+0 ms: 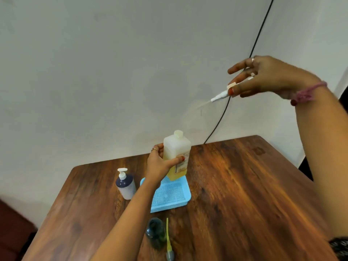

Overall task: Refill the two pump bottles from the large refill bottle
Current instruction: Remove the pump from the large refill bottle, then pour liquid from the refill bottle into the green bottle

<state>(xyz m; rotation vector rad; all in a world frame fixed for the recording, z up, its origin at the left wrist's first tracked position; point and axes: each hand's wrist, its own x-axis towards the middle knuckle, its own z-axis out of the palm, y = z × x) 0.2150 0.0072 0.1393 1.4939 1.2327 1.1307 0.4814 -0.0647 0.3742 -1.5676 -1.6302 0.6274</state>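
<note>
I hold the tall translucent refill bottle with pale yellow liquid (176, 153) upright in my left hand (162, 162), thumb across the label and fingers wrapped round the back, its base over the far end of the light blue mesh tray (170, 194) on the brown wooden bench (244, 185); whether the base touches the tray I cannot tell. My right hand (267, 76) is lifted high and well off to the right, wrist bent, thumb and forefinger pinching a white pump head with its clear dip tube (219, 96), the other fingers fanned out loose. The tube slants down and left, over bare bench, so I judge the good move is to lay the pump on the tray so any drip lands there, not on the wood. The refill bottle's white cap looks on, so it must come off before pouring. The dark green open-necked bottle (155, 232) stands near me beside a yellow dip tube with a grey pump end (168, 240) lying flat; the white bottle with a dark blue shoulder and white pump (125, 185) stands left of the tray. I would pour slowly, keeping each small bottle upright over the tray.
</note>
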